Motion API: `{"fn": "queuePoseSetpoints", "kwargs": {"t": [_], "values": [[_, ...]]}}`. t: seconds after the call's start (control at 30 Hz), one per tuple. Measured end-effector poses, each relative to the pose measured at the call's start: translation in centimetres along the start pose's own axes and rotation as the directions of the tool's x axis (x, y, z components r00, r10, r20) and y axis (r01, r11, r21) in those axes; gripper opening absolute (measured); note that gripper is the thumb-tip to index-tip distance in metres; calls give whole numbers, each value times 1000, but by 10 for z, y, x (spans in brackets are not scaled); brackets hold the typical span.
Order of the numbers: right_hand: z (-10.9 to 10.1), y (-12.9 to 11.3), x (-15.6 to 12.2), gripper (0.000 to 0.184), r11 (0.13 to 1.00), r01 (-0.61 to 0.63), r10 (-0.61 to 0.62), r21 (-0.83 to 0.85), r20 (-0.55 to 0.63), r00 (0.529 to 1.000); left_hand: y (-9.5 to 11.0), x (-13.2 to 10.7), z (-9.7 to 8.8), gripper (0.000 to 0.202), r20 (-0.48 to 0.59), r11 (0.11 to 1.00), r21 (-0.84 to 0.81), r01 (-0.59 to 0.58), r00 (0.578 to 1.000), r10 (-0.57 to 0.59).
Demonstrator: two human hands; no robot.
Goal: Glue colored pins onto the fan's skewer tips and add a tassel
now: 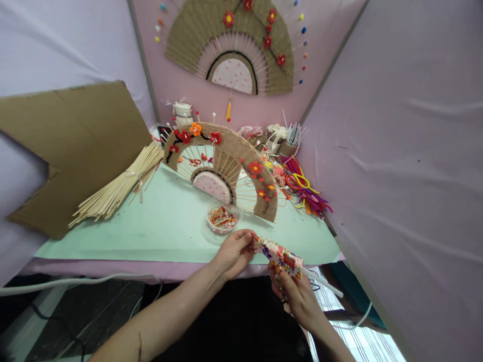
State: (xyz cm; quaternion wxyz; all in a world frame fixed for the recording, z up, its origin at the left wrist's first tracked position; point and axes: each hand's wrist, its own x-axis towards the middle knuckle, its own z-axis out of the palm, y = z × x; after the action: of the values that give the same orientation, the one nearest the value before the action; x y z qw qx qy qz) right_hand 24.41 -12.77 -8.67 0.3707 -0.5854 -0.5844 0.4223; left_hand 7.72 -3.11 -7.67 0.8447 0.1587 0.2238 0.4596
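Observation:
My right hand [296,294] grips a hot glue gun [281,256] covered in a floral pattern, with a white glue stick [324,282] sticking out of its back. The gun's nozzle points left. At its tip, the fingers of my left hand [237,251] pinch a small red bead [253,235], mostly hidden by the fingertips. Just beyond my left hand is a clear round tub [209,221] of red, orange and clear beads. Behind it stands a twine-covered fan [247,151] with red and orange flowers and a pale half-round base.
Left lie a bundle of thin wooden sticks [116,188] and a large cut cardboard sheet [90,136]. Coloured pipe cleaners [307,193] lie at the right. A white jar [183,113] stands behind. Another fan [188,45] hangs on the pink wall. A white cable [94,280] runs below the table edge.

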Motion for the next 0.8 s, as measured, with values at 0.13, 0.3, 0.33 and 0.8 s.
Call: {"fn": "queuePoseSetpoints", "kwargs": {"t": [0.13, 0.3, 0.33, 0.8], "values": [[0, 1, 0, 43, 1000, 2, -2, 17, 15, 1000, 0, -1, 1, 41, -3, 1000, -3, 1, 1000, -1], [0, 3, 0, 41, 1000, -8, 8, 10, 16, 1000, 1, -1, 2, 43, -8, 1000, -1, 1, 1000, -1], [0, 2, 0, 41, 1000, -8, 8, 3, 16, 1000, 1, -1, 2, 43, -6, 1000, 0, 1, 1000, -1], [0, 5, -1, 42, 1000, -15, 14, -15, -9, 1000, -1, 1, -2, 40, 7, 1000, -12, 0, 1000, 0]]}}
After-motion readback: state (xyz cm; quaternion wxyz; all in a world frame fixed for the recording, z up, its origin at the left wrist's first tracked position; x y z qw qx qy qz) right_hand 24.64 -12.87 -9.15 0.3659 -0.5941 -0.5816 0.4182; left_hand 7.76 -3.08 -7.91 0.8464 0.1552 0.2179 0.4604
